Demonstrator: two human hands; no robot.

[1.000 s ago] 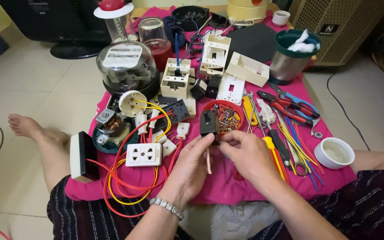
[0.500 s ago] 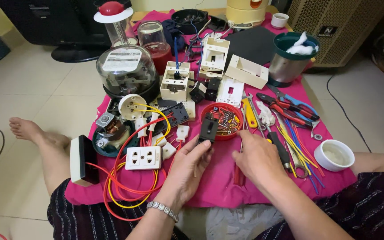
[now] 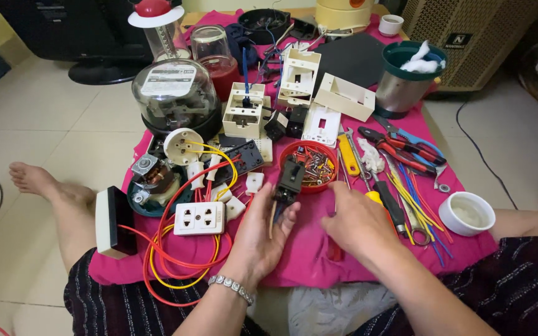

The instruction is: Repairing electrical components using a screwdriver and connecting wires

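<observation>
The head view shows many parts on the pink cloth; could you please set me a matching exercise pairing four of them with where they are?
Things:
1. small black switch part
2. red round bowl of screws
3. white ceramic cup
4. white double wall socket

Places:
A. at the cloth's right edge
B. inside the loops of red and yellow wire
C. held in the left hand
D. just beyond the held part, mid-cloth

Pairs: 1-C, 2-D, 3-A, 4-B
</observation>
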